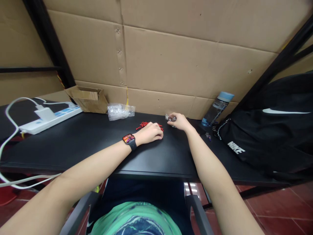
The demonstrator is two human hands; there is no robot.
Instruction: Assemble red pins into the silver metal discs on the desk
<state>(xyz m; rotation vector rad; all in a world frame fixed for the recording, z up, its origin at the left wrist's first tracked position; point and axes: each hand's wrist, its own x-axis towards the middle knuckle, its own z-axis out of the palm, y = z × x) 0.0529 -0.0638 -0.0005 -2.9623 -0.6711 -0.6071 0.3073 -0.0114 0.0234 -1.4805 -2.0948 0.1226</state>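
My left hand (pixel 151 132), with a black smartwatch (pixel 129 139) on its wrist, rests palm down on the black table. Its fingers are curled together and pressed down, and what lies under them is hidden. A pile of small red cord-like pieces (pixel 142 125) shows behind this hand, with a few ends sticking out past the knuckles. Farther right, my right hand (pixel 180 122) is closed, thumb and fingers around small shiny metal pieces (pixel 171 118), perhaps rings. A bit of clear plastic (pixel 167 116) shows beside them; the exact kind is too small to tell.
Along the cardboard wall stand an opened cardboard box (pixel 91 101), a crumpled clear plastic bag (pixel 120 111) and a blue-lidded water bottle (pixel 217 109). A white power strip (pixel 51 121) with cables lies left. Small metal trinkets (pixel 208 136) lie near a black backpack (pixel 271 130) at right.
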